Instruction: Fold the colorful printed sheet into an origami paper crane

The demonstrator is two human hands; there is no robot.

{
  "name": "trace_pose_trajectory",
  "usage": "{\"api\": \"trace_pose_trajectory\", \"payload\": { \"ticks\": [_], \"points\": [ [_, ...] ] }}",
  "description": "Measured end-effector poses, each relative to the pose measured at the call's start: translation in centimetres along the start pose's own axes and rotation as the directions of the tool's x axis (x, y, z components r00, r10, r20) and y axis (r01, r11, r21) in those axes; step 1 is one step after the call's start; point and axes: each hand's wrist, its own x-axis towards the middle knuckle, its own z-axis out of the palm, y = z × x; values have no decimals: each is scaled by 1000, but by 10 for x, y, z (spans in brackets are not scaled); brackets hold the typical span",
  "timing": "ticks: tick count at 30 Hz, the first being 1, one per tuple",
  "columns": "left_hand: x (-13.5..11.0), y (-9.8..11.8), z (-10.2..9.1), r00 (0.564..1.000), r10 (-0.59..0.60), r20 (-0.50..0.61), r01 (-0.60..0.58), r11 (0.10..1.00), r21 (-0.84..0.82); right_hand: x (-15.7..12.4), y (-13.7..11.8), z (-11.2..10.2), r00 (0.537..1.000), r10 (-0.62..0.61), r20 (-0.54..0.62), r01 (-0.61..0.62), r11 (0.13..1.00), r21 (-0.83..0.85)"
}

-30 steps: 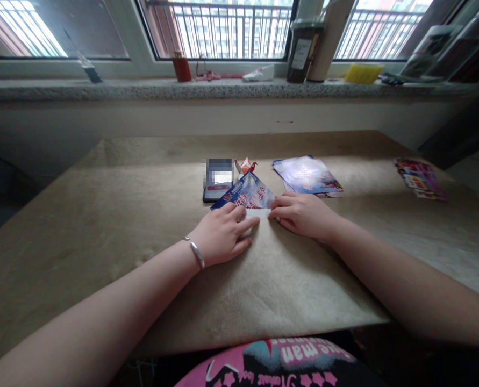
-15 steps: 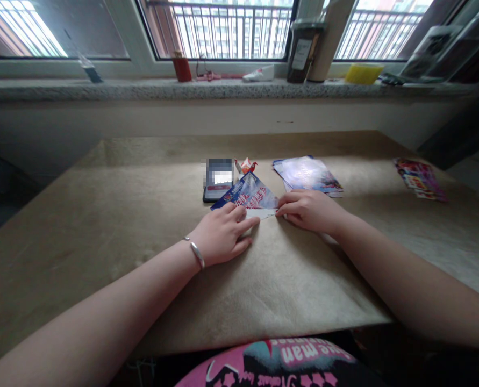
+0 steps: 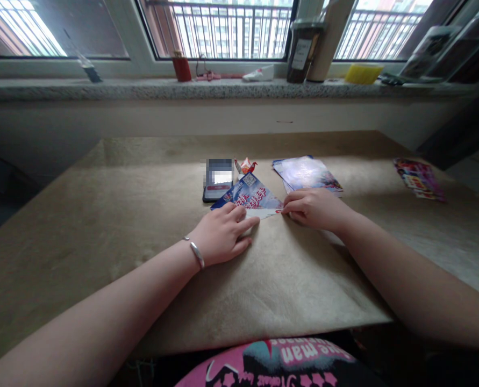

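A: What does the right hand (image 3: pixel 312 209) have?

B: The right corner of the sheet (image 3: pixel 252 196). Thumb and fingertips are closed together on that point, knuckles curled, with the heel of the hand low over the table (image 3: pixel 102 226).

A: And the left hand (image 3: pixel 223 234)?

B: It lies flat with nothing clasped. The fingers are stretched out side by side and press down on the sheet's near left part, where a white strip shows along the edge. A bracelet (image 3: pixel 195 251) sits on that wrist.

A: Where is the sheet, then?

B: On the table, mid-way across, between the two hands. It is folded into a blue triangle with red print, its long edge towards the person and its tip pointing away.

A: What is around it?

B: A phone (image 3: pixel 218 181) just behind its left half, touching or nearly so; I cannot tell which. A small red and white crane (image 3: pixel 246 165) is right of the phone, beyond the tip. A stack (image 3: pixel 307 174) of glossy leaflets lies just behind the right hand. One more leaflet (image 3: pixel 420 178) lies well apart, by the table's right edge.

A: Farther back?

B: The sill (image 3: pixel 142 89) under the windows holds a red cup (image 3: pixel 181 67), a dark jar (image 3: pixel 301 51) and a yellow block (image 3: pixel 363 73).
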Motion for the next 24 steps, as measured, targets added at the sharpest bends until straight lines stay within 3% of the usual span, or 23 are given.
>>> {"api": "trace_pose_trajectory", "payload": {
  "ticks": [6, 24],
  "points": [
    [0, 0, 1, 1000, -3, 11, 3, 1000, 4, -2, 1, -3, 998, 49, 34, -46, 996, -79],
    [0, 0, 2, 1000, -8, 2, 8, 1000, 5, -7, 8, -6, 996, 74, 51, -72, 997, -40]
  ]
}}
